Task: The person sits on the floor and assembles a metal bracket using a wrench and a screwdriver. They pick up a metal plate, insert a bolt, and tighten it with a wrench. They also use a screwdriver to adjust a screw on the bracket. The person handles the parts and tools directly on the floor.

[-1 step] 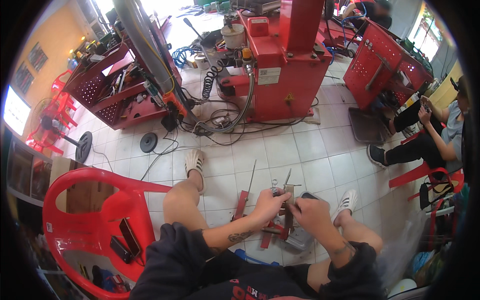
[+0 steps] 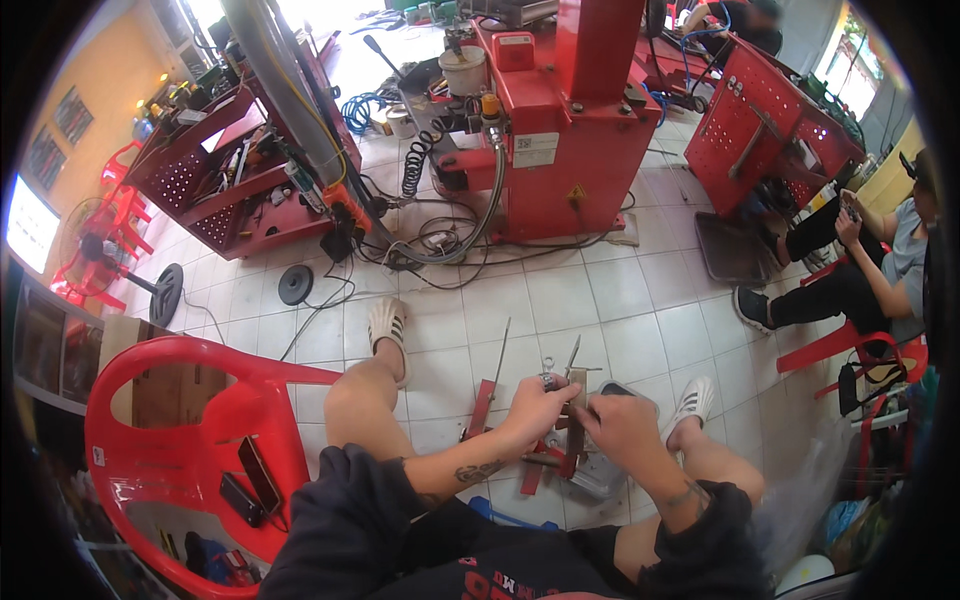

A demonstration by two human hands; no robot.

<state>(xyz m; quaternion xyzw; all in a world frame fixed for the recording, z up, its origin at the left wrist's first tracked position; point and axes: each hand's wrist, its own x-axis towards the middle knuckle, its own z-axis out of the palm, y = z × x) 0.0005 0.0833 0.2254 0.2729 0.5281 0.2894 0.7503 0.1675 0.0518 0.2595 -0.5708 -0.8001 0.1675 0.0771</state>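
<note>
Seated low over a white tiled floor [image 2: 600, 300], we work with both hands on a small metal part [image 2: 556, 381]. Our left hand [image 2: 535, 408] has its fingers closed around the part, holding it just above a red tool [image 2: 573, 440] lying between our feet. Our right hand [image 2: 622, 428] sits just beside the left, fingers curled onto a dark upright piece [image 2: 577, 415]; how firmly it grips we cannot tell. Just beyond the hands, a long thin rod [image 2: 500, 352] lies on the tiles. To the left of the grip stands a red plastic chair [image 2: 160, 440]; well beyond it, a red machine [image 2: 560, 130].
</note>
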